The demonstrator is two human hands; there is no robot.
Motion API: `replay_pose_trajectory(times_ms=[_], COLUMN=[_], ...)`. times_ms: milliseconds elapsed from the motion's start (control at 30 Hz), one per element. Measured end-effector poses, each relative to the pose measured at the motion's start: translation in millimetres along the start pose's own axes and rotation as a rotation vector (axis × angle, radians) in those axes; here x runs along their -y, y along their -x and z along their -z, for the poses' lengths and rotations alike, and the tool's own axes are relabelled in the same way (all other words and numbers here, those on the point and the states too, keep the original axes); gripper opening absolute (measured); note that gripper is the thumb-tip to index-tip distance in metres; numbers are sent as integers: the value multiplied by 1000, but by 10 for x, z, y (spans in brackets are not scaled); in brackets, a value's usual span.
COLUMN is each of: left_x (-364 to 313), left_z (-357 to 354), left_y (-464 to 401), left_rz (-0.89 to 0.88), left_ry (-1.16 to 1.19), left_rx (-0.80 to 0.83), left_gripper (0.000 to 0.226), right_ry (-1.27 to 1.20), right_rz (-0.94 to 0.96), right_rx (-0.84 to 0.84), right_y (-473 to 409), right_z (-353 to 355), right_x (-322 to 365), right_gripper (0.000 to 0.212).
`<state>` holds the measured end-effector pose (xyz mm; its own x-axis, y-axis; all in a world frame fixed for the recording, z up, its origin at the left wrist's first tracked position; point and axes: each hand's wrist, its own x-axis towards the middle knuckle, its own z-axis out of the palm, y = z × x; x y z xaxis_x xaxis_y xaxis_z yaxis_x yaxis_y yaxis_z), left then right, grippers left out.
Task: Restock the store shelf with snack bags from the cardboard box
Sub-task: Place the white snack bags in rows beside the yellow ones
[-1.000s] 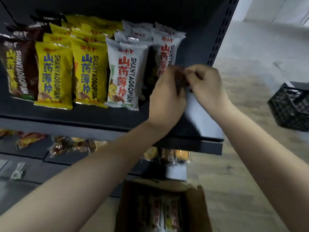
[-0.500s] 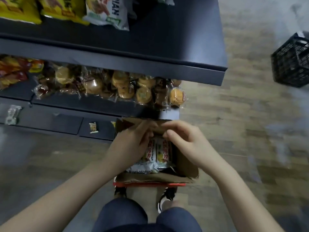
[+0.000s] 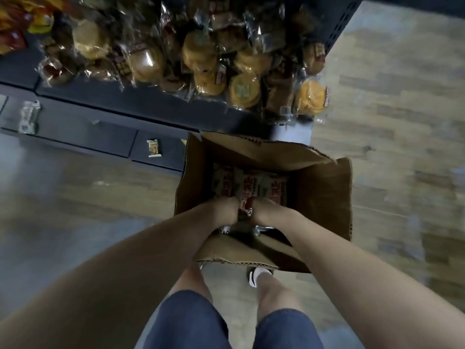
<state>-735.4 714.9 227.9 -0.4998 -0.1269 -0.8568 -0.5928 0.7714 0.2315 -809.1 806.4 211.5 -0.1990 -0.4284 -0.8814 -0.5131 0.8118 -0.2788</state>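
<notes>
Down on the floor [image 3: 392, 122] sits the cardboard box [image 3: 324, 197], wide open at the top, with its flaps standing up around the hole. Both hands are deep inside it. The left hand [image 3: 224, 210] and the right hand [image 3: 266, 210] are close together, one on each side of a white snack bag [image 3: 247, 200] with red letters. The fingers go down past the bag, so I cannot tell if they are curled around it or only touching it.

More snack bags [image 3: 274, 187] of the same kind lie in the box, packed side by side behind the hands. There is some dark open room in the box to the right of the bags, next to the right wall.

The near flap [image 3: 234, 250] leans in under the wrists. The far flap [image 3: 254, 152] leans toward the dark shelf [image 3: 105, 102]. The box stands just beside the shelf's bottom edge.

On that shelf lie many clear packs of round cakes [image 3: 201, 54], and some hang over its front edge. A small packet [image 3: 153, 148] lies on the low dark base, left of the box. Another clear packet [image 3: 29, 117] lies further left.

The wooden floor to the right of the box is open. The person's knees and one white shoe [image 3: 259, 275] are right below the box.
</notes>
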Motion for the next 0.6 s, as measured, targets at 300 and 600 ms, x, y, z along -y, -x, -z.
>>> replay_pose_trajectory(times_ms=[300,600], left_x=[157,127], left_z=[-269,-353], left_y=[-389,-683], left_rz=[73,272], left_ry=[54,226], left_rx=[103,-41], left_gripper=[54,40], right_ry=[35,-28], right_rz=[52,-66], right_rx=[234,72], right_y=[-436,-345], right_z=[-286,-89], right_x=[-27,-46], right_gripper=[74,40])
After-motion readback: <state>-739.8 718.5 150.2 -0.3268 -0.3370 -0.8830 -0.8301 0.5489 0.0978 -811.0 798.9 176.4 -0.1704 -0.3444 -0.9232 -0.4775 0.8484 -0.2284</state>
